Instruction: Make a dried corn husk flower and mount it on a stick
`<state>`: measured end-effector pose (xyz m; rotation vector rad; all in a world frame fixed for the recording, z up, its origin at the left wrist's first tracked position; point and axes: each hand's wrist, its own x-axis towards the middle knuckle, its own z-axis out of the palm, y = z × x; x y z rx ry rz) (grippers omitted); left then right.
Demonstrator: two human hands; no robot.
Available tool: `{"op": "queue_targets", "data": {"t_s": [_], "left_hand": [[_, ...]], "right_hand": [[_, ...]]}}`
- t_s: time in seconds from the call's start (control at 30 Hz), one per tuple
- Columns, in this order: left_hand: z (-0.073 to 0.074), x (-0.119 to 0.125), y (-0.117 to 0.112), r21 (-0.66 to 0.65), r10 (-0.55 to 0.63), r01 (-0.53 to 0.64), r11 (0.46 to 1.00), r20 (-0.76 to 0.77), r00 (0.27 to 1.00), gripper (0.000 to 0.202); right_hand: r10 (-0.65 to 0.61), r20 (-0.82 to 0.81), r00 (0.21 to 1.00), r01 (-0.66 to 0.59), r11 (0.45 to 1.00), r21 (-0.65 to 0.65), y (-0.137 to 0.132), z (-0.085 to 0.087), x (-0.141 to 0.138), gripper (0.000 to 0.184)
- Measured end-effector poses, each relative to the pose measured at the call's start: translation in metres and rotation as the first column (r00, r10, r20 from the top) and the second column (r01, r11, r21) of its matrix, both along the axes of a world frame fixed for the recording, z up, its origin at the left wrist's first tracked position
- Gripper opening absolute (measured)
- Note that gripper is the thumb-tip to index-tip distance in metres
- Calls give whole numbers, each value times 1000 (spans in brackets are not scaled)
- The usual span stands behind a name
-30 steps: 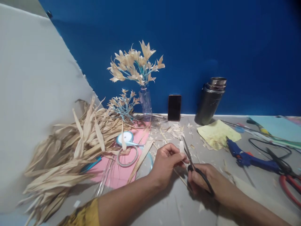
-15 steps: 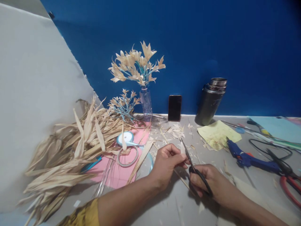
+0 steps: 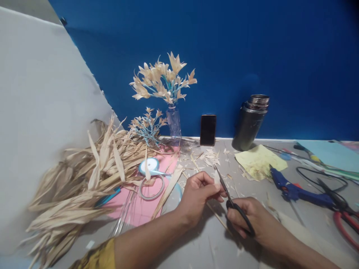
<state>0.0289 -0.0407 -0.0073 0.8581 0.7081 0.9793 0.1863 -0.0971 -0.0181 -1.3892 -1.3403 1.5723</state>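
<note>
My left hand [image 3: 198,194] pinches a small pale strip of dried husk [image 3: 216,177] between thumb and fingers, just above the grey table [image 3: 202,243]. Black-handled scissors [image 3: 232,203] are gripped in my right hand [image 3: 249,220], their blades pointing up and left against the strip's right edge. Both hands are close together at the table's front middle. A thin stick [image 3: 217,218] lies under them.
A big heap of dried husks [image 3: 84,179] covers the left, over pink paper [image 3: 140,203] with a ribbon spool [image 3: 151,164]. Husk flowers in a small vase [image 3: 174,121], a phone [image 3: 208,129] and a steel flask [image 3: 250,121] stand at the blue wall. A blue glue gun [image 3: 294,188], yellow paper [image 3: 259,160], red-handled scissors [image 3: 343,222] lie right.
The scissor blades have come together along the strip since a second ago, and my right hand has shifted slightly down and right. The left hand has barely moved.
</note>
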Motion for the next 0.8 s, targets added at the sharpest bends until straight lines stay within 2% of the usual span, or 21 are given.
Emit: {"op": "queue_targets", "data": {"t_s": [0.27, 0.47, 0.8], "left_hand": [[1, -2, 1, -1, -11, 11, 1000, -2, 1000, 32], [2, -2, 2, 1, -14, 14, 1000, 5, 1000, 30], [1, -2, 2, -21, -22, 22, 1000, 12, 1000, 26]], "right_hand": [[16, 2, 1000, -16, 1000, -15, -1, -6, 3, 49], [6, 61, 998, -5, 1000, -20, -1, 1, 3, 50], [19, 3, 1000, -18, 999, -43, -2, 2, 0, 46]]}}
